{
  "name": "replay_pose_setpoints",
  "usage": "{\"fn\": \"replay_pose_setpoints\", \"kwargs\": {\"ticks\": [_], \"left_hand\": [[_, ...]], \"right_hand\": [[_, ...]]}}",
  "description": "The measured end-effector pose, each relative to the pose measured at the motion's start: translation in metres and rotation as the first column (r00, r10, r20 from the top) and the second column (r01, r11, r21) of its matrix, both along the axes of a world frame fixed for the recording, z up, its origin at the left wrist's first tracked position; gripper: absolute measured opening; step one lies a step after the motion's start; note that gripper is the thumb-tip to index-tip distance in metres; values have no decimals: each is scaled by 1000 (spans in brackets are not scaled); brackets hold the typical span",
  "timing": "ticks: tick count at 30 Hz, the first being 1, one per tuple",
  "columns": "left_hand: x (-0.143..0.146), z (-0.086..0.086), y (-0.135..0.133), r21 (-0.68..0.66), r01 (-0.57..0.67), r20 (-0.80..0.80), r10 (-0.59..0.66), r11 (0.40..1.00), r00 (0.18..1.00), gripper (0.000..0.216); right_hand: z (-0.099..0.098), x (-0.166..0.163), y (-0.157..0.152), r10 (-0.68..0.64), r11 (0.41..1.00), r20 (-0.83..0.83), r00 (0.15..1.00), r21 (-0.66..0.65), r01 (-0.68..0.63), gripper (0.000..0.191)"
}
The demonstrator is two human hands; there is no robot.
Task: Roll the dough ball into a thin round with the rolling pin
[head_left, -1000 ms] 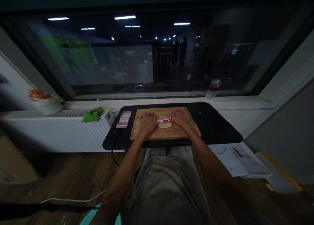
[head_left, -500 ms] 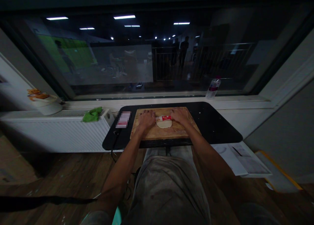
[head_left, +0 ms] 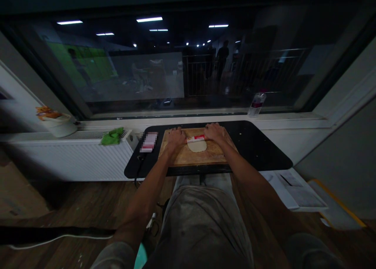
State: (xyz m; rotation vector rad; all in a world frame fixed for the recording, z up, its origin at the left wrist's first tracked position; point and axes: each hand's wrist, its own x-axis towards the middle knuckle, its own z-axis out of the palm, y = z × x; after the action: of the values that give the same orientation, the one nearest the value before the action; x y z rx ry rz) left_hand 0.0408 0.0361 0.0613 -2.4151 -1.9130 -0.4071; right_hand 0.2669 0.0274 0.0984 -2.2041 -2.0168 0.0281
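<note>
A flat round of pale dough (head_left: 197, 146) lies on a wooden board (head_left: 194, 156) on a black table (head_left: 258, 153). A red-and-white cylinder (head_left: 195, 138) lies across the far edge of the dough. My left hand (head_left: 175, 137) rests palm down on its left end, fingers flat over it. On its right end my right hand (head_left: 215, 132) presses in the same way. Both hands are near the board's far edge.
A pink-and-white item (head_left: 148, 141) lies on the table's left part. A green cloth (head_left: 112, 136) and a white bowl (head_left: 59, 126) sit on the radiator shelf at the left. A plastic bottle (head_left: 256, 103) stands on the window sill. Papers (head_left: 296, 192) lie on the floor at the right.
Both hands have pushed the cylinder away from me, from the middle of the dough to its far edge. More of the dough now shows.
</note>
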Motion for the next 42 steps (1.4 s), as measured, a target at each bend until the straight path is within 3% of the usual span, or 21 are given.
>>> {"fn": "replay_pose_setpoints", "kwargs": {"ticks": [7, 13, 19, 23, 31, 42], "left_hand": [[3, 4, 4, 15, -35, 8, 35, 999, 999, 42], [3, 6, 9, 10, 4, 5, -4, 1000, 1000, 40], [5, 18, 10, -54, -130, 25, 131, 990, 991, 47], [5, 24, 12, -78, -100, -10, 100, 992, 995, 50], [4, 21, 26, -41, -63, -52, 61, 997, 997, 47], [8, 21, 34, 7, -105, -22, 106, 994, 994, 46]], "right_hand": [[-4, 0, 10, -11, 997, -31, 999, 76, 13, 52], [-2, 0, 15, 1, 999, -31, 1000, 48, 1, 54], [3, -3, 18, -19, 999, -49, 999, 35, 20, 52], [3, -4, 21, -45, 998, -63, 997, 39, 47, 50], [-3, -3, 25, -90, 991, -124, 988, 85, 101, 46], [-8, 0, 33, -101, 987, -158, 982, 107, 119, 45]]}}
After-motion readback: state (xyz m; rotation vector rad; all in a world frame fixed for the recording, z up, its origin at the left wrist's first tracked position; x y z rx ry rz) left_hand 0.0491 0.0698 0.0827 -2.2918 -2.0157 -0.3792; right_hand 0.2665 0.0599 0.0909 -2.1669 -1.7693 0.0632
